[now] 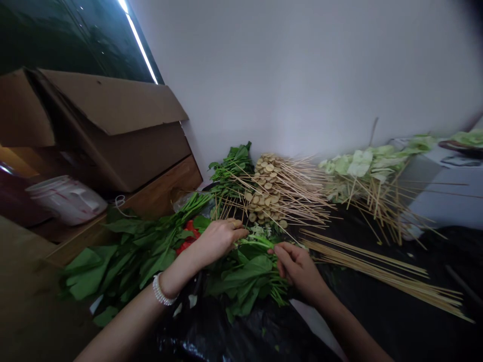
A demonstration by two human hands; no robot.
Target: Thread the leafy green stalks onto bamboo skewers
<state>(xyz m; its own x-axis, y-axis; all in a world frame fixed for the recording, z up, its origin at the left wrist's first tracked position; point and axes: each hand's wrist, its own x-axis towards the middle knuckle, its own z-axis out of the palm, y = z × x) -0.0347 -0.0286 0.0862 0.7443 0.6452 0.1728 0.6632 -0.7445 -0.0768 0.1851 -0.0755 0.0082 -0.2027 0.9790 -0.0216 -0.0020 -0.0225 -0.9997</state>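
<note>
Low over the black plastic sheet [241, 332], my left hand [222, 235], with a ring and a beaded bracelet, has its fingers closed at the leafy end of a few green stems [260, 241]. My right hand [296, 264] pinches the other end of these stems between thumb and fingers. Directly beneath lies a pile of leafy greens [245, 281], its cut stems pointing right. A larger heap of long-stemmed greens [132, 246] spreads to the left of my left arm. Bare bamboo skewers [381, 271] lie in a bundle to the right of my right hand.
Skewered potato slices [267, 186] are stacked by the wall, with skewered greens [236, 168] left of them and skewered cabbage [362, 163] to the right. An open cardboard box [113, 136] and a white plastic jug [68, 198] stand at the left. Something red [188, 236] shows among the leaves.
</note>
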